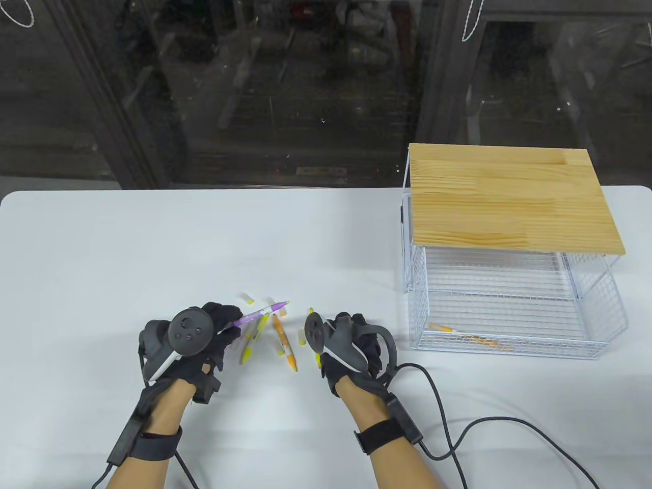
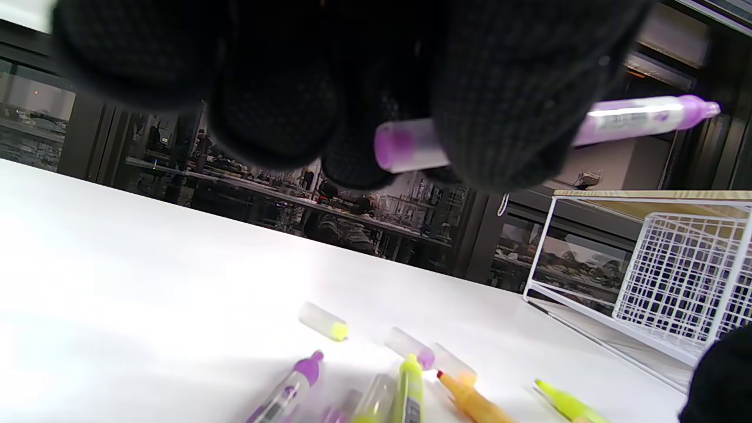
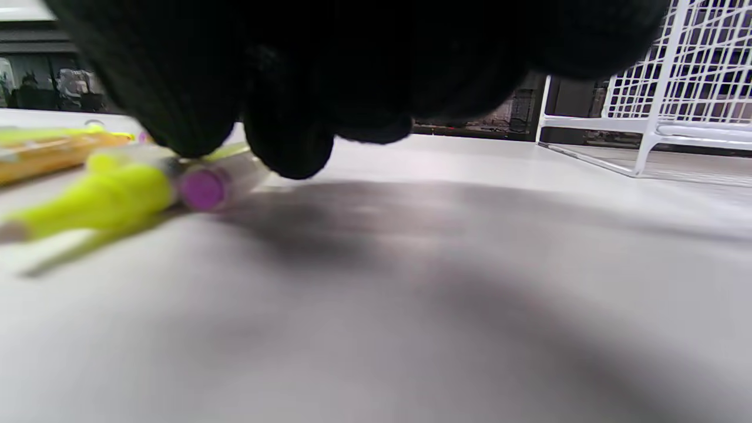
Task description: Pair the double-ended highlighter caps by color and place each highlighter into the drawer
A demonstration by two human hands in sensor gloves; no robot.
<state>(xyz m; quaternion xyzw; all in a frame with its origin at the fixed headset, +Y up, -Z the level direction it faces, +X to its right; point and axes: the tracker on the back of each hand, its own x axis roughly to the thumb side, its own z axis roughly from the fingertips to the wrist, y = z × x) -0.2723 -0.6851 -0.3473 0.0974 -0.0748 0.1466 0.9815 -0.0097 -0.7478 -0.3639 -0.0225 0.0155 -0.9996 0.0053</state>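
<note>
My left hand [image 1: 229, 323] holds a purple highlighter [image 1: 261, 311] off the table, pointing up and to the right. In the left wrist view its near end wears a clear purple cap [image 2: 402, 147] and its far tip [image 2: 696, 108] is bare. My right hand [image 1: 328, 354] is down on the table, and its fingertips [image 3: 288, 150] pinch a loose purple cap [image 3: 202, 188] beside a yellow highlighter [image 3: 106, 200]. Between my hands lie an orange highlighter [image 1: 285, 342], a yellow one [image 1: 248, 347] and loose caps [image 1: 248, 298]. The white wire drawer [image 1: 596, 346] stands pulled out at the right.
An orange highlighter [image 1: 471, 337] lies in the drawer, under a rack with a wooden top [image 1: 509, 204]. A black cable [image 1: 458, 433] runs from my right wrist across the near right of the table. More pens and caps [image 2: 411, 346] lie below my left hand.
</note>
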